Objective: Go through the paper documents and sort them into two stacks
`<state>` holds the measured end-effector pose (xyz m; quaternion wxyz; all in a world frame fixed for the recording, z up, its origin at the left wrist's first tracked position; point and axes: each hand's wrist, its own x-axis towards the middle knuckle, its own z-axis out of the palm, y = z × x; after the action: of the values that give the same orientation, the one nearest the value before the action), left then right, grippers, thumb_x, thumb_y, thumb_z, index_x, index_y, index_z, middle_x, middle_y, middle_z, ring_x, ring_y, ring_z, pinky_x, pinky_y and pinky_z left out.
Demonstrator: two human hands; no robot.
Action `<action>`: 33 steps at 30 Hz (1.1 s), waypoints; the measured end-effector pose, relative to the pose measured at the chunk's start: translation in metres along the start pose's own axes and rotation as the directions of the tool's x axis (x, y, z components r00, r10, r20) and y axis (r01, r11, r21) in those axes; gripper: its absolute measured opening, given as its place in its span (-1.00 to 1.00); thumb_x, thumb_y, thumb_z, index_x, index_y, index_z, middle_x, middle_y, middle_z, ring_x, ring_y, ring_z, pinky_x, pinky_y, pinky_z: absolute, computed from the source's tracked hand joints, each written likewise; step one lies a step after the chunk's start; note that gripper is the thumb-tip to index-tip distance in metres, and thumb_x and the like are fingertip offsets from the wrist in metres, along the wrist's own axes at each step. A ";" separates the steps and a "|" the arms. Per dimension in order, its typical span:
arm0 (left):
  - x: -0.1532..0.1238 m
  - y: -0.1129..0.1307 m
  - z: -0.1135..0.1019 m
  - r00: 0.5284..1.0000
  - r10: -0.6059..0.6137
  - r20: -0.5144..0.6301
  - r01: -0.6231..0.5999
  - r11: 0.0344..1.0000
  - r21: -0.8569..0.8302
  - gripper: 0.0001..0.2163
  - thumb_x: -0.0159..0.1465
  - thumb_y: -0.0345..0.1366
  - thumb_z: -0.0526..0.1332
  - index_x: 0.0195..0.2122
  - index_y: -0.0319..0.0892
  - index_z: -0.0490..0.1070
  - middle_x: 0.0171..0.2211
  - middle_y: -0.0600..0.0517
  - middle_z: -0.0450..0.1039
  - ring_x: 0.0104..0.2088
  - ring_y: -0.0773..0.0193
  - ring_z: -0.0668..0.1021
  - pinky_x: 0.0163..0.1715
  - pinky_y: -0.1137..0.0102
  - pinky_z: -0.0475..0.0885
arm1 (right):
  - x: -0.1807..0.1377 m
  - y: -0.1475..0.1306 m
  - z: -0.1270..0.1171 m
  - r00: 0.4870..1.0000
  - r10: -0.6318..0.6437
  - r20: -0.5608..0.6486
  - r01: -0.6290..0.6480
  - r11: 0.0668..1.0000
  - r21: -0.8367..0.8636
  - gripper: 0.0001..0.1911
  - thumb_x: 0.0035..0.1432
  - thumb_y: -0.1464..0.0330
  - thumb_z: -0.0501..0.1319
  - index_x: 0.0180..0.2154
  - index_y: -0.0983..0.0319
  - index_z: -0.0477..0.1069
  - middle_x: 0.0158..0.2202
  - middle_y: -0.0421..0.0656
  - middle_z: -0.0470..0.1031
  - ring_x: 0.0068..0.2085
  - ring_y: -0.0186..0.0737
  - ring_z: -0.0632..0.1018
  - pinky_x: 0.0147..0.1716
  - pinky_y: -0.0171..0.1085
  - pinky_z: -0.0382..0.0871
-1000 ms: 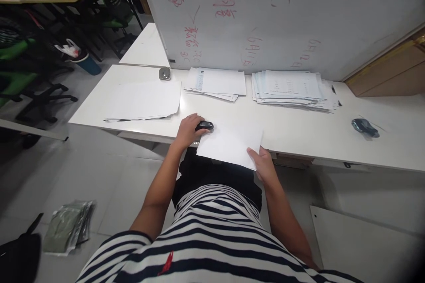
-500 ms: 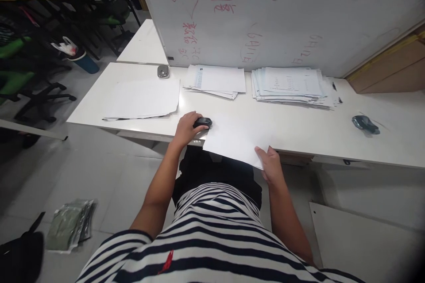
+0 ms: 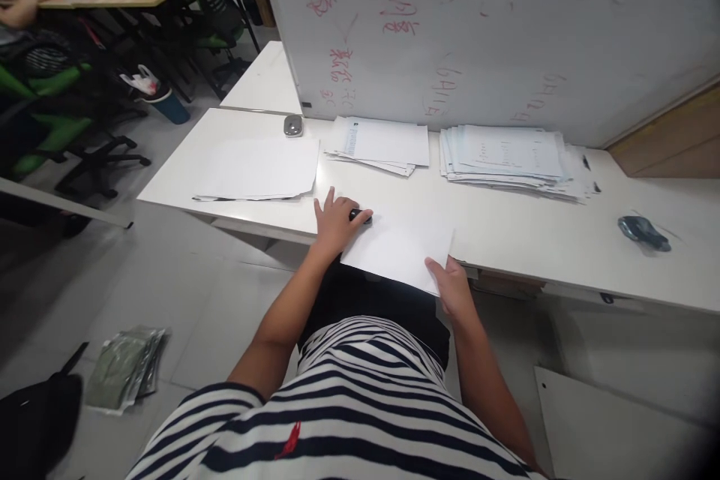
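Observation:
My left hand [image 3: 336,223] lies over a small black stapler [image 3: 360,216] on the white desk, thumb across its top and the other fingers spread to the side. Part of the stapler is covered by the hand. Its front end meets the left edge of a few white paper sheets [image 3: 397,244]. These sheets overhang the front of the desk. At their near right corner, my right hand [image 3: 451,285] pinches them, thumb on top and fingers underneath.
Loose paper [image 3: 256,169] lies at the left of the desk [image 3: 388,191], near a grey rounded device [image 3: 293,125]. Two paper stacks [image 3: 388,142] [image 3: 506,154] sit along the whiteboard [image 3: 478,37]. A dark plastic-wrapped item [image 3: 644,232] is at right. Another person's arm [image 3: 25,7] shows far left.
The view has shifted, so the desk appears farther right. My left hand's fingers have spread from their curl around the stapler, covering more of it. The right hand still holds the sheets.

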<state>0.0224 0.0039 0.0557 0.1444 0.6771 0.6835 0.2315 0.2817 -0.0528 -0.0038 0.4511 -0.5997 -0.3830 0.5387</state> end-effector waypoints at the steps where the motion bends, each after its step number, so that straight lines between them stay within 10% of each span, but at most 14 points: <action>1: 0.000 0.002 0.003 0.999 -0.020 -0.027 0.020 1.000 0.018 -0.64 0.27 0.07 0.04 -0.11 -0.02 0.42 0.04 -0.06 0.42 0.32 -0.16 -0.01 0.17 -0.28 -0.22 | 0.001 0.002 -0.001 1.000 0.004 -0.008 -0.004 1.000 -0.010 -0.51 -0.03 0.13 0.33 -0.07 0.23 0.48 -0.08 -0.07 0.57 -0.05 0.00 0.54 0.01 -0.04 0.35; 9: -0.002 0.011 0.018 0.991 -0.089 -0.105 0.103 0.985 0.139 -0.63 0.25 -0.01 0.12 0.02 -0.03 0.35 0.30 -0.08 0.08 0.33 -0.21 -0.07 0.16 -0.32 -0.23 | 0.001 0.007 0.000 1.000 0.016 -0.003 -0.016 0.998 -0.061 -0.55 -0.01 0.14 0.31 -0.08 0.20 0.49 -0.04 -0.08 0.55 -0.02 0.02 0.53 0.04 -0.03 0.33; 18: -0.001 -0.002 0.014 0.985 -0.056 -0.160 0.060 0.998 0.021 -0.66 0.26 0.06 0.08 -0.33 -0.08 0.45 -0.26 -0.03 0.47 -0.05 0.03 0.41 0.00 0.07 0.24 | 0.001 -0.006 -0.009 0.998 0.054 -0.015 -0.054 0.998 -0.036 -0.54 -0.09 0.09 0.36 -0.18 0.24 0.53 -0.16 -0.06 0.60 -0.18 0.01 0.59 -0.13 -0.06 0.44; 26: 0.007 0.000 0.032 0.946 -0.102 -0.309 0.115 0.993 0.024 -0.65 0.25 0.06 0.09 -0.44 -0.12 0.42 -0.34 -0.05 0.44 -0.16 0.06 0.39 -0.11 0.15 0.20 | 0.030 -0.066 -0.056 0.978 -0.051 -0.203 0.073 0.992 0.103 -0.59 -0.21 0.21 0.41 -0.26 0.24 0.51 -0.38 -0.16 0.60 -0.39 -0.13 0.58 -0.27 -0.13 0.47; 33: 0.006 -0.002 0.035 0.937 -0.064 -0.343 0.092 0.994 0.065 -0.66 0.29 0.01 0.05 -0.42 -0.11 0.41 -0.33 -0.04 0.44 -0.16 0.07 0.39 -0.10 0.16 0.19 | 0.149 -0.121 0.033 0.955 -0.286 0.080 0.293 0.951 -0.094 -0.62 0.00 0.19 0.28 -0.17 0.27 0.43 -0.27 -0.15 0.56 -0.24 -0.18 0.54 -0.12 -0.16 0.39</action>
<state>0.0382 0.0139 0.0256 0.0060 0.6046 0.7332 0.3112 0.2708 0.1284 0.0668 0.4806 -0.5418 -0.5090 0.4651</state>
